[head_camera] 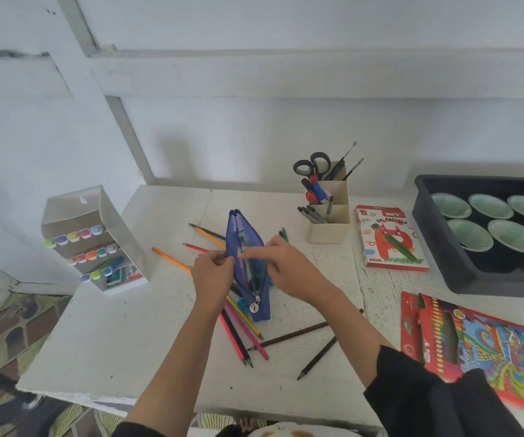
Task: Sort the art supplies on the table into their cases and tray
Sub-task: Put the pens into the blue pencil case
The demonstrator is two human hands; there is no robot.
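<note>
**A:** Where's the case rn?

**B:** The blue mesh zip pouch [248, 266] is mid-table, stood on its edge, w/ the zip pull dangling at the near end. Left hand [212, 272] pinches the left lip of its mouth and right hand [286, 266] pinches the right lip, fingers curled. Prob. holding it apart so pencils can go in.

**A:** Anything inside?

**B:** Some shapes show thru the mesh, can't ID them. The right fingertips are blurred, so no idea if they hold smth small too. There's a green stub [283, 234] just behind the right hand. Held or lying on the table, can't tell.

**A:** And around it?

**B:** Loose coloured pencils [241, 335] fan out from under the pouch toward the near edge, far ends hidden beneath it. A long orange pencil [169, 258] lies left and dark brown pencils [292, 335] lie near right, all unsorted imo.

Far right is a beige desk organiser [330, 228] w/ scissors, then a white oil pastels box [391, 238]. Past that is a black plastic tray [437, 241] of green-lined cups, cut off at the frame edge.

Near right, a red cardboard pencil box [475, 345] sits partly behind a black sleeve. A clear marker case [93, 238] stands far left on the white table [128, 342].
</note>
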